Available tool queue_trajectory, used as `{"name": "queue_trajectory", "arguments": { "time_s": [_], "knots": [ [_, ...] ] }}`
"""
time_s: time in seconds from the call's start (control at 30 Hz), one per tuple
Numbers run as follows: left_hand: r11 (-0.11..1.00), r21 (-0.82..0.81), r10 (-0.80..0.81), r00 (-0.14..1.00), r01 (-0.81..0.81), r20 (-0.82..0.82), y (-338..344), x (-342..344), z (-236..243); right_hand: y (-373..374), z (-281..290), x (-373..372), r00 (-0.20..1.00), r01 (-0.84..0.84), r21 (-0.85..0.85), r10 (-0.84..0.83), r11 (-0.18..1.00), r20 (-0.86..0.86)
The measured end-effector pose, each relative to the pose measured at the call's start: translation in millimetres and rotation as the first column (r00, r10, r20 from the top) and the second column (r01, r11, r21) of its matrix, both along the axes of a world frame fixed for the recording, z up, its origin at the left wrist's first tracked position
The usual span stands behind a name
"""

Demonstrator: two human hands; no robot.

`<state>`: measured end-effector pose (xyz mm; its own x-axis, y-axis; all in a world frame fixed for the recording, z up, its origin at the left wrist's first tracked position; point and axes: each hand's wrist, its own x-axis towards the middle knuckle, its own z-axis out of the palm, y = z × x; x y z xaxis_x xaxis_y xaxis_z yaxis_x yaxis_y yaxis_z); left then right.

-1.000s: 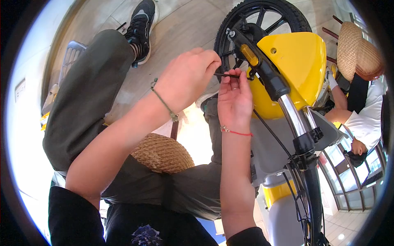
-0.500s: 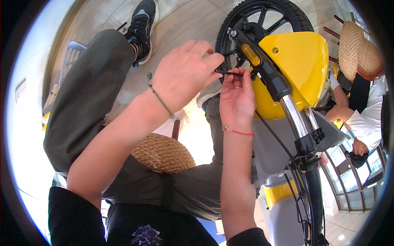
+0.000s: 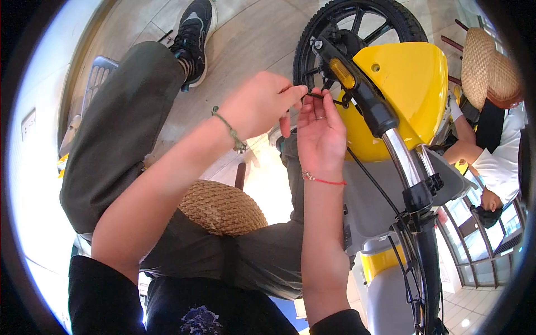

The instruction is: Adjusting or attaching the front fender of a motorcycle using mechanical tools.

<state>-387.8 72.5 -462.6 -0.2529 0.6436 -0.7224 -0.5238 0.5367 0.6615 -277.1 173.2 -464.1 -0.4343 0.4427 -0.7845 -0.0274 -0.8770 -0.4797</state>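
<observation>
A thin black rod-like piece (image 3: 316, 95) runs from the fingers of my left hand (image 3: 264, 105) toward a small black fitting (image 3: 345, 101) beside the fork. My left fingers are closed on its left end; whether it is a tool or a cable end I cannot tell. My right hand (image 3: 324, 134) is palm up below it, its thumb and fingertips closed about the piece's middle near the fitting. The black fork leg (image 3: 375, 111), with an amber reflector (image 3: 341, 73), stands just right of my right hand, against a yellow body panel (image 3: 416, 84).
A black spoked wheel (image 3: 304, 58) is at the top. Cables (image 3: 371, 181) run along the chrome fork tube (image 3: 401, 159). A woven seat (image 3: 223, 206) is below my arms. To the right, another person (image 3: 494, 167) is near woven stools (image 3: 480, 67). My shoe (image 3: 192, 42) rests on the floor.
My left hand has lowered and its wrist has turned, while its fingers stay on the rod-like piece. My right hand has barely moved.
</observation>
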Motion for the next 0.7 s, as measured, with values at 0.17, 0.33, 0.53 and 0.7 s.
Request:
{"name": "queue_trajectory", "arguments": {
  "time_s": [0.17, 0.33, 0.53, 0.7],
  "knots": [
    [0.99, 0.013, -0.122, 0.912, 0.138, -0.391, -7, 3, 27, 3, -1, 2, 1.0, -0.006, 0.025, 0.006, 1.0, -0.012],
    [0.933, -0.087, -0.212, 0.339, 0.349, -0.916, -9, 9, 31, 5, -2, 4, 0.999, 0.033, 0.022, -0.033, 0.999, -0.011],
    [0.884, -0.203, -0.459, 0.698, 0.421, -0.549, 6, -7, 34, 5, 0, 5, 0.999, 0.046, 0.006, -0.046, 0.999, -0.005],
    [0.994, -0.085, -0.076, 0.984, 0.063, -0.158, -2, -4, 10, 1, -1, 3, 0.998, 0.042, 0.06, -0.045, 0.997, 0.037]
  ]
}}
